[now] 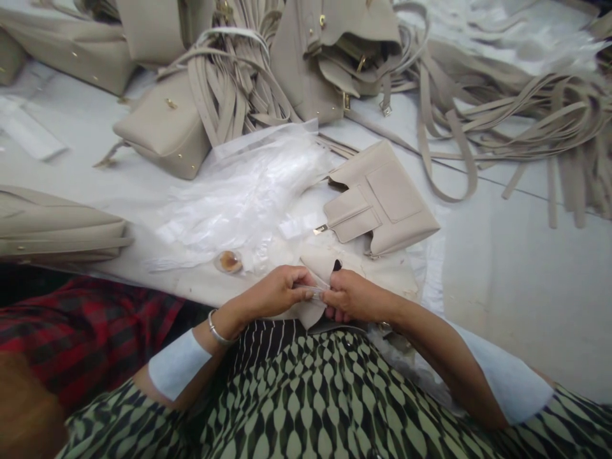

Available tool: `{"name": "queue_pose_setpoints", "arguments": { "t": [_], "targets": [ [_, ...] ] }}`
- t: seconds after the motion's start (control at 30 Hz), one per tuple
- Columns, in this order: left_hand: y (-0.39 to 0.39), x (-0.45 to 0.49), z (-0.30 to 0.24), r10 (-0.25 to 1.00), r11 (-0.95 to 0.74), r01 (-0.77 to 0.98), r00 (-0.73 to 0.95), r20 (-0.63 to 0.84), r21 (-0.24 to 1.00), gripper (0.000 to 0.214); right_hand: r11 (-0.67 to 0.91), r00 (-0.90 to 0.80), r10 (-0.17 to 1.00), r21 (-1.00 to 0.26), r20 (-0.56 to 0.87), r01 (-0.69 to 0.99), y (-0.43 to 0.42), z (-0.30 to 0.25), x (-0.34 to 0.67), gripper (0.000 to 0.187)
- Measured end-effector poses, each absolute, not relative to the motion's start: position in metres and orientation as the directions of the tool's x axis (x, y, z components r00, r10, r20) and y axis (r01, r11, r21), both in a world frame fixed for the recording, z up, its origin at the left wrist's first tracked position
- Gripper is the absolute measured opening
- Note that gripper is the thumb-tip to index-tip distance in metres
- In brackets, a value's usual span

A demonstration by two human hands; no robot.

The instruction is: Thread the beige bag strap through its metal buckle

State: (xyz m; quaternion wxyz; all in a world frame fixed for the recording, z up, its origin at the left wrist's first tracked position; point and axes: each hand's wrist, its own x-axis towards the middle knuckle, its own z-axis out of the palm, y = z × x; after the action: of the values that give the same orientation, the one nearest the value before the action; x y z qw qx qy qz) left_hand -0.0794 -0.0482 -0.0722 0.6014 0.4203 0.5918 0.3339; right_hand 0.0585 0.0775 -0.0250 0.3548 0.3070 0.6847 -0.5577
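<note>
My left hand (282,290) and my right hand (351,296) meet at the table's near edge, both closed. Between their fingertips they pinch a small clear plastic piece (316,291), over a beige leather flap (313,312) that hangs toward my lap. Just beyond my hands lies a small beige handbag (382,201) on its side with a gold clasp. A heap of clear plastic bags (243,191) lies to its left. A silver bangle circles my left wrist.
Several beige handbags (167,127) and a tangle of beige straps (516,108) cover the far side of the white table (516,268). A stack of flat beige bags (57,226) lies at the left edge. A small brown round object (229,261) sits near my left hand.
</note>
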Motion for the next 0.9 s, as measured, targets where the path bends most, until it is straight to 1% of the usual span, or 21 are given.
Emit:
{"name": "queue_pose_setpoints", "arguments": {
  "t": [0.07, 0.13, 0.23, 0.33, 0.43, 0.57, 0.7, 0.8, 0.9],
  "targets": [
    [-0.051, -0.077, -0.075, 0.896, 0.443, 0.030, 0.025, -0.444, 0.896, 0.013, 0.212, -0.575, 0.032, -0.556, -0.818, 0.803, 0.078, -0.026, 0.058, 0.031],
    [-0.053, -0.074, -0.079, 0.888, 0.459, -0.037, 0.037, -0.458, 0.888, 0.012, 0.228, -0.583, 0.045, -0.560, -0.811, 0.797, 0.078, -0.028, 0.058, 0.029],
    [-0.055, -0.070, -0.081, 0.881, 0.472, -0.050, 0.048, -0.470, 0.880, 0.011, 0.220, -0.569, 0.053, -0.547, -0.820, 0.808, 0.078, -0.032, 0.059, 0.026],
    [-0.055, -0.068, -0.080, 0.890, 0.456, -0.014, 0.012, -0.455, 0.890, 0.011, 0.234, -0.565, 0.059, -0.539, -0.823, 0.809, 0.077, -0.033, 0.060, 0.026],
    [-0.055, -0.064, -0.077, 0.901, 0.434, 0.050, -0.038, -0.432, 0.900, 0.009, 0.283, -0.578, 0.075, -0.539, -0.813, 0.794, 0.077, -0.031, 0.059, 0.028],
    [-0.052, -0.060, -0.069, 0.902, 0.431, 0.153, -0.101, -0.420, 0.889, 0.007, 0.412, -0.635, 0.140, -0.539, -0.760, 0.735, 0.076, -0.030, 0.056, 0.032],
    [-0.048, -0.062, -0.061, 0.903, 0.430, 0.253, -0.124, -0.412, 0.867, 0.008, 0.519, -0.664, 0.193, -0.499, -0.723, 0.694, 0.074, -0.032, 0.053, 0.029],
    [-0.048, -0.067, -0.058, 0.896, 0.442, 0.299, -0.121, -0.426, 0.846, 0.011, 0.523, -0.658, 0.201, -0.488, -0.726, 0.699, 0.074, -0.032, 0.053, 0.030],
    [-0.050, -0.070, -0.061, 0.897, 0.439, 0.276, -0.089, -0.432, 0.855, 0.012, 0.449, -0.661, 0.153, -0.544, -0.735, 0.709, 0.075, -0.033, 0.057, 0.033]
  ]
}}
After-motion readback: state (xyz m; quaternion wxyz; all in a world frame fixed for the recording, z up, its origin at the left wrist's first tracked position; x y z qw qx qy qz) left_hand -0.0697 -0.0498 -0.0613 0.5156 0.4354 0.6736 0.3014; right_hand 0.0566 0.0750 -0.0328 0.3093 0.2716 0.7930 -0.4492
